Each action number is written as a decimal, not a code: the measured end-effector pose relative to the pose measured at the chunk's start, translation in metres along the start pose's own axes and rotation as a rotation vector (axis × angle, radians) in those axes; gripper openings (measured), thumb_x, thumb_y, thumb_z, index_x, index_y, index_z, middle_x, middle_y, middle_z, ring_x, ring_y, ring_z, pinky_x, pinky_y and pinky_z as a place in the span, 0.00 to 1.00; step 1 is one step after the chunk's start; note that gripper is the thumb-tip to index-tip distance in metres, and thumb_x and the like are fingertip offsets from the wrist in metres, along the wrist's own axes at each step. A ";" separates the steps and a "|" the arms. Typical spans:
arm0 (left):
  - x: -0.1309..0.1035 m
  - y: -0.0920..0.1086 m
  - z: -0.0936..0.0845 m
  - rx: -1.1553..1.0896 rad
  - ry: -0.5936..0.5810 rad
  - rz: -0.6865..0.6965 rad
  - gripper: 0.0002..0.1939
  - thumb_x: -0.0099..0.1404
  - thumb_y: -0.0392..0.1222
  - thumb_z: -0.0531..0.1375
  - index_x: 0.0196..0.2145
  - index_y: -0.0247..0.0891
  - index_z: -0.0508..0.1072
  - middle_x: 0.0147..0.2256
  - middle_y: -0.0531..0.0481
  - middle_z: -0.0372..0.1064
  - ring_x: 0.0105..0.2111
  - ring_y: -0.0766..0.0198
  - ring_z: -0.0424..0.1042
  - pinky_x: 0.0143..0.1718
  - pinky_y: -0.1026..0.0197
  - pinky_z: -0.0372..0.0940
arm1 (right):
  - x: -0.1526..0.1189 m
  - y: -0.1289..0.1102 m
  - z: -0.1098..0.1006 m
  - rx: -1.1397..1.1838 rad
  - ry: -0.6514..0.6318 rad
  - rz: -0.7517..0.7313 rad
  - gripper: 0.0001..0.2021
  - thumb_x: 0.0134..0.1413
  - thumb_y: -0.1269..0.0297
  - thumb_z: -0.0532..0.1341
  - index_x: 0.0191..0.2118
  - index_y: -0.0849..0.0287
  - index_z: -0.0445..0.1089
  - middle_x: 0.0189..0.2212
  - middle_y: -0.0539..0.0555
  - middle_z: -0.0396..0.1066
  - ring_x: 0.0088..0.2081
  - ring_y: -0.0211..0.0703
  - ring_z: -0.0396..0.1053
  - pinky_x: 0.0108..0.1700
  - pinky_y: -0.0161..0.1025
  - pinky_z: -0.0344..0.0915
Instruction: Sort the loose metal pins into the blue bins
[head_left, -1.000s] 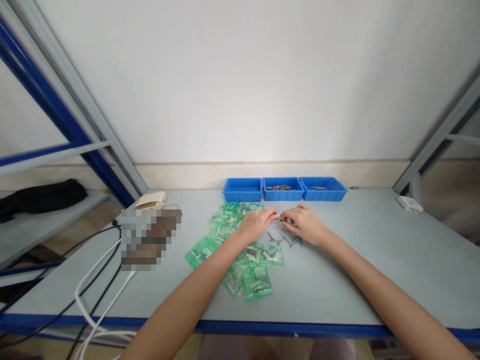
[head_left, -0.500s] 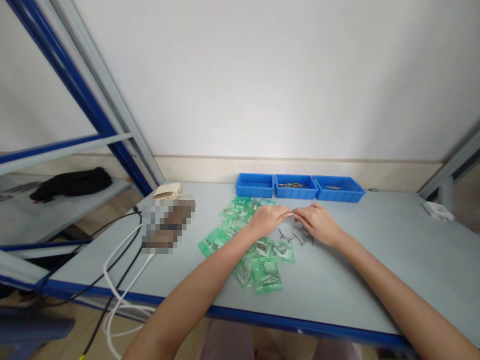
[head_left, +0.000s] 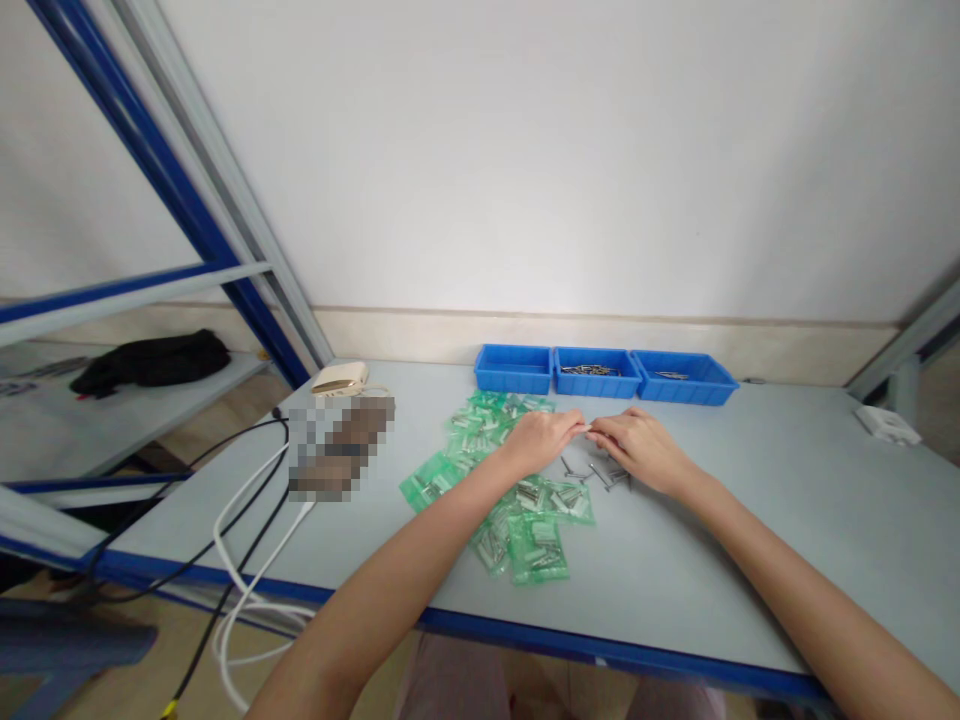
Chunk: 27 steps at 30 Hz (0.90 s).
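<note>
My left hand and my right hand meet above the table, fingertips pinched together on a small white piece. Its exact kind is mostly hidden by the fingers; it resembles the white plugs in the bags. Below the right hand, several loose screws lie on the grey surface, some partly covered by the fingers. Under and around my left hand and forearm spreads a heap of green clear bags holding screws and white plugs.
Along the back stand a blue bin, a middle bin with metal pieces and a right bin with a few more. A beige box, cables and a blurred-out object are left. A white adapter sits far right.
The whole view has shifted slightly, so everything appears a little further right. Both hands keep the same pinch on the white piece, with hardly any visible movement.
</note>
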<state>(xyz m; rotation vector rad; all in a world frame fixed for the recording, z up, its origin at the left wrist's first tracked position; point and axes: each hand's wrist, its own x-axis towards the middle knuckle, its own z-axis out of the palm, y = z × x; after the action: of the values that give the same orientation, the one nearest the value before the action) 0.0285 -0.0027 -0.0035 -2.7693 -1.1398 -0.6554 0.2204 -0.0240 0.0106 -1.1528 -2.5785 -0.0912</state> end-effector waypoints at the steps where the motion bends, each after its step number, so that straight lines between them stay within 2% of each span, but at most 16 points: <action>1: 0.000 0.000 0.001 -0.001 -0.005 -0.024 0.15 0.69 0.46 0.45 0.39 0.37 0.68 0.28 0.50 0.72 0.29 0.64 0.72 0.28 0.67 0.58 | 0.000 -0.001 0.000 0.006 0.008 0.007 0.17 0.63 0.57 0.44 0.34 0.58 0.65 0.26 0.52 0.70 0.29 0.40 0.66 0.38 0.39 0.53; 6: 0.002 0.002 -0.001 -0.053 -0.012 -0.102 0.13 0.68 0.45 0.47 0.37 0.38 0.69 0.27 0.52 0.71 0.28 0.65 0.71 0.28 0.67 0.58 | 0.000 -0.003 -0.001 -0.005 0.044 0.012 0.15 0.60 0.55 0.49 0.33 0.58 0.66 0.25 0.51 0.70 0.28 0.40 0.66 0.38 0.39 0.53; 13: 0.001 0.001 -0.003 -0.039 0.010 -0.028 0.16 0.68 0.49 0.47 0.38 0.38 0.69 0.26 0.52 0.71 0.28 0.66 0.70 0.28 0.67 0.56 | 0.001 -0.003 -0.005 -0.076 0.027 0.022 0.14 0.63 0.62 0.45 0.37 0.59 0.65 0.28 0.52 0.71 0.30 0.41 0.67 0.39 0.39 0.52; 17: 0.001 0.000 -0.002 -0.038 0.005 -0.008 0.16 0.69 0.46 0.45 0.35 0.39 0.69 0.27 0.53 0.70 0.27 0.66 0.70 0.28 0.67 0.56 | 0.000 -0.002 -0.003 -0.084 -0.012 0.034 0.15 0.64 0.62 0.41 0.38 0.60 0.62 0.26 0.52 0.69 0.27 0.40 0.65 0.38 0.38 0.53; 21: 0.001 0.002 -0.003 -0.075 0.006 -0.015 0.16 0.68 0.45 0.46 0.31 0.38 0.69 0.26 0.52 0.70 0.28 0.66 0.69 0.28 0.67 0.55 | 0.000 0.000 -0.001 -0.092 -0.030 0.007 0.17 0.64 0.59 0.40 0.34 0.59 0.62 0.25 0.53 0.69 0.26 0.41 0.64 0.37 0.38 0.53; 23: 0.001 0.004 -0.006 -0.118 -0.003 -0.046 0.16 0.68 0.44 0.46 0.29 0.38 0.69 0.24 0.52 0.69 0.26 0.66 0.69 0.28 0.67 0.55 | 0.001 0.001 0.000 -0.075 -0.007 -0.004 0.18 0.64 0.59 0.41 0.33 0.59 0.63 0.25 0.53 0.69 0.27 0.41 0.65 0.37 0.38 0.54; 27: 0.002 0.007 -0.010 -0.324 -0.038 -0.120 0.20 0.69 0.43 0.43 0.25 0.37 0.67 0.18 0.55 0.66 0.21 0.68 0.66 0.28 0.68 0.57 | 0.000 0.003 0.001 -0.033 0.084 0.024 0.16 0.63 0.59 0.42 0.37 0.59 0.64 0.27 0.52 0.70 0.29 0.40 0.66 0.39 0.38 0.55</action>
<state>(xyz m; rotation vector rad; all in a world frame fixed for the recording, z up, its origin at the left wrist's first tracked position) 0.0312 -0.0085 0.0071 -3.0045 -1.3225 -0.8755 0.2221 -0.0217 0.0094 -1.1655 -2.4977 -0.1736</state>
